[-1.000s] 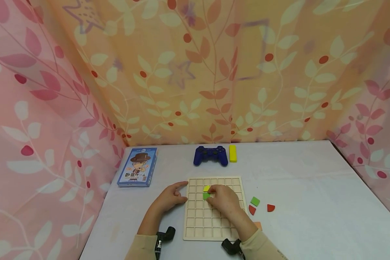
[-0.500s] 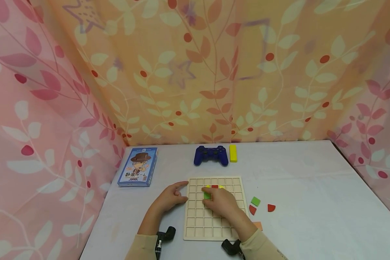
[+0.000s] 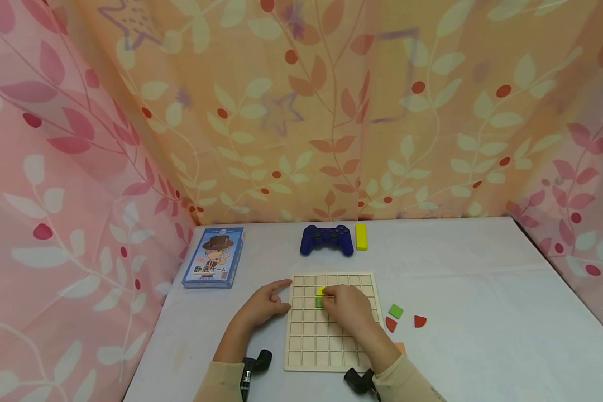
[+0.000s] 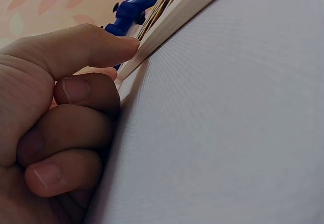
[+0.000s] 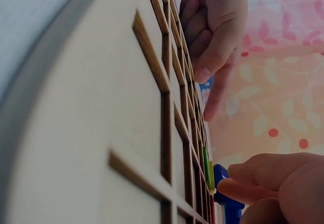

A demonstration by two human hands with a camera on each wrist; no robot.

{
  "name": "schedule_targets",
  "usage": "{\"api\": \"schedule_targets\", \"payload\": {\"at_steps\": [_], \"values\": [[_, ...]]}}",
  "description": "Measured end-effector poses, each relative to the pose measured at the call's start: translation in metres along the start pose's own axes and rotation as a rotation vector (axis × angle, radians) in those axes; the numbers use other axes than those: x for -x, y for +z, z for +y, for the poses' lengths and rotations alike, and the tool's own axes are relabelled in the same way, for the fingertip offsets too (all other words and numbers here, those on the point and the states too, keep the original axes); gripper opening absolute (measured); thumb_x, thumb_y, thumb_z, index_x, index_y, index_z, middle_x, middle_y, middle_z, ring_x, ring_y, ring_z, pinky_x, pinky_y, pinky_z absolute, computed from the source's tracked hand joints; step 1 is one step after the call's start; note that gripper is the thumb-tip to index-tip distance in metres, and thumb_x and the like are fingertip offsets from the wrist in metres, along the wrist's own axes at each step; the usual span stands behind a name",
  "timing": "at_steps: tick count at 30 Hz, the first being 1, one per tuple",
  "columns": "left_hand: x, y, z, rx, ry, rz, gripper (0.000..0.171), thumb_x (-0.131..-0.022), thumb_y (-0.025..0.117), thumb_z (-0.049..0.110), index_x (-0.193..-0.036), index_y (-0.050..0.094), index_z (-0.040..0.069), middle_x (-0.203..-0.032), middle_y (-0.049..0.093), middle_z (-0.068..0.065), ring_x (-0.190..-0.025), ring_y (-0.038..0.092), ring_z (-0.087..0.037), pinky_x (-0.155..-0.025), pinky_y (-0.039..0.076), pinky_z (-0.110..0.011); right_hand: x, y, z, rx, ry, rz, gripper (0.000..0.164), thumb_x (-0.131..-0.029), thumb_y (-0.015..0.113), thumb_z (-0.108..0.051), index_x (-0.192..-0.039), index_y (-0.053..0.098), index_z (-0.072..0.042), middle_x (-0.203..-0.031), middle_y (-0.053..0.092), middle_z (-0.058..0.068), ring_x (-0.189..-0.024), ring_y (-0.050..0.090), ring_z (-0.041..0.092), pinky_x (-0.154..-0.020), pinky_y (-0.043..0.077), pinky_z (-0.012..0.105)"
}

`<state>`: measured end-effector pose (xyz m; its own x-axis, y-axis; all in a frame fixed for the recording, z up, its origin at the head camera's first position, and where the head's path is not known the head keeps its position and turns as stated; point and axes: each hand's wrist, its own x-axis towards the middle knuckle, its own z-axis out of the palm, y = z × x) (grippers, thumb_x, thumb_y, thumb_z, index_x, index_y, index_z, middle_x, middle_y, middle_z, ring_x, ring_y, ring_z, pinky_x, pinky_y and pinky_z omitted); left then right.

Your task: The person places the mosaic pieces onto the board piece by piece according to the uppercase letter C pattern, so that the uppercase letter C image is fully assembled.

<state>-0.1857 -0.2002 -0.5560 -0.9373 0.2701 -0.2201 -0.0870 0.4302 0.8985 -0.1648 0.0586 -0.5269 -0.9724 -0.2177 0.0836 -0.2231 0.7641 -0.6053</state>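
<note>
My left grip [image 3: 259, 306], lower centre of the head view, has thumb and forefinger extended at the left edge of the wooden grid board [image 3: 302, 343], other fingers curled. Over the board, my right grip [image 3: 349, 310] has fingertips right at the yellow piece [image 3: 320, 291] and green piece [image 3: 319, 302]. Pinching one? I can't tell! Blue controller [image 3: 326, 241] up mid-frame.

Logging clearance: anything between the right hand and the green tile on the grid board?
Nothing visible. In the head view, the right hand overlaps the right side of the green tile; contact is unclear. The left hand is clear of it, at the left edge of the grid board.
</note>
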Motion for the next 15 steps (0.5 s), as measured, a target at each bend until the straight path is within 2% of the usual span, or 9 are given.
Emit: {"api": "schedule_targets", "payload": {"at_steps": [4, 10, 13, 15], "values": [[-0.0007, -0.0003, -0.0003, 0.005, 0.000, 0.004, 0.070, -0.085, 0.082, 0.014, -0.149, 0.055, 0.013, -0.059, 0.048, 0.004, -0.048, 0.039, -0.010, -0.047, 0.032, -0.024, 0.0001, -0.0017, 0.0009, -0.002, 0.020, -0.030, 0.022, -0.092, 0.071, -0.022, -0.109, 0.082, -0.012, -0.109, 0.076, 0.003, -0.101, 0.071, 0.029, -0.063, 0.053, 0.037], [0.0002, 0.0001, 0.0006, 0.002, -0.001, 0.009, 0.070, -0.085, 0.082, 0.012, -0.149, 0.055, 0.013, -0.059, 0.049, 0.004, -0.049, 0.039, -0.009, -0.047, 0.032, -0.024, -0.0010, -0.0019, 0.0038, -0.010, 0.021, -0.059, 0.023, -0.093, 0.071, -0.024, -0.110, 0.082, -0.014, -0.110, 0.076, 0.005, -0.105, 0.070, 0.030, -0.066, 0.054, 0.039], [0.0009, 0.0004, 0.0016, -0.002, -0.009, 0.012, 0.069, -0.085, 0.082, 0.013, -0.149, 0.055, 0.013, -0.060, 0.049, 0.004, -0.049, 0.039, -0.010, -0.048, 0.033, -0.025, -0.0015, -0.0021, 0.0048, -0.016, 0.013, -0.065, 0.023, -0.093, 0.071, -0.024, -0.112, 0.082, -0.015, -0.110, 0.076, 0.003, -0.099, 0.071, 0.027, -0.063, 0.051, 0.036], [0.0010, 0.0002, 0.0020, -0.004, -0.011, 0.011, 0.070, -0.085, 0.082, 0.013, -0.149, 0.055, 0.014, -0.060, 0.049, 0.004, -0.049, 0.039, -0.010, -0.048, 0.033, -0.025, -0.0013, -0.0045, 0.0043, -0.039, 0.005, -0.063, 0.025, -0.093, 0.071, -0.024, -0.113, 0.081, -0.016, -0.103, 0.077, 0.005, -0.085, 0.070, 0.025, -0.055, 0.046, 0.034]]}}
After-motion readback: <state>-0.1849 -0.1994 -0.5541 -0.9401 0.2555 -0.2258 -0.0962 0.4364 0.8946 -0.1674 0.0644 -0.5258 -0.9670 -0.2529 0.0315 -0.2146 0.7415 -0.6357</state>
